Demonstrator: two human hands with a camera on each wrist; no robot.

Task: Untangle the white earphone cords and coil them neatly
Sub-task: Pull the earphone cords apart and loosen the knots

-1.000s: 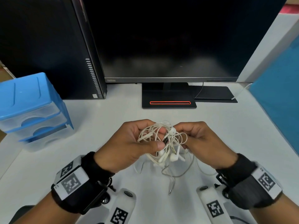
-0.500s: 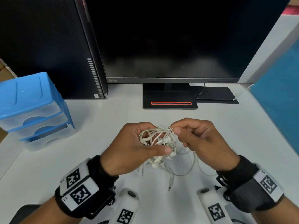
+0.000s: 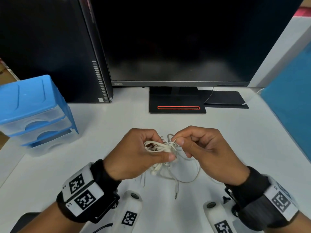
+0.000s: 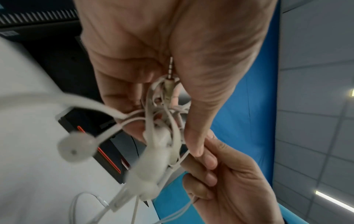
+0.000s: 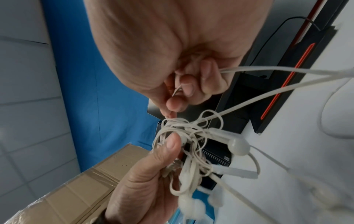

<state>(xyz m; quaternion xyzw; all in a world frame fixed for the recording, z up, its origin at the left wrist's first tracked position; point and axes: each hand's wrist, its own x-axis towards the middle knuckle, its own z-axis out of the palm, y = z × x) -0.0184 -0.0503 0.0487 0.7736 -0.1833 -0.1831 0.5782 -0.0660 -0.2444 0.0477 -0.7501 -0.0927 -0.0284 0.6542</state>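
A tangled bundle of white earphone cords [image 3: 164,147] hangs between both hands above the white desk [image 3: 117,125]. My left hand [image 3: 141,153] grips the main clump, thumb pressed over it; the left wrist view shows a jack plug [image 4: 169,71] tucked against the palm and an earbud [image 4: 76,147] dangling. My right hand [image 3: 200,148] pinches a strand at the top of the knot [image 5: 184,127] with thumb and fingers. Loose loops and a second jack plug [image 3: 175,195] trail down toward the desk.
A black monitor [image 3: 181,47] on its stand [image 3: 176,106] and a black computer tower [image 3: 50,47] stand behind. A blue drawer unit [image 3: 33,111] sits at the left, a blue partition [image 3: 292,115] at the right. A cardboard box [image 5: 76,189] shows in the right wrist view.
The right hand has shifted from gripping the clump's side to pinching a strand at its top. The left hand has closed tighter on the bundle, and the bundle sits more compactly.
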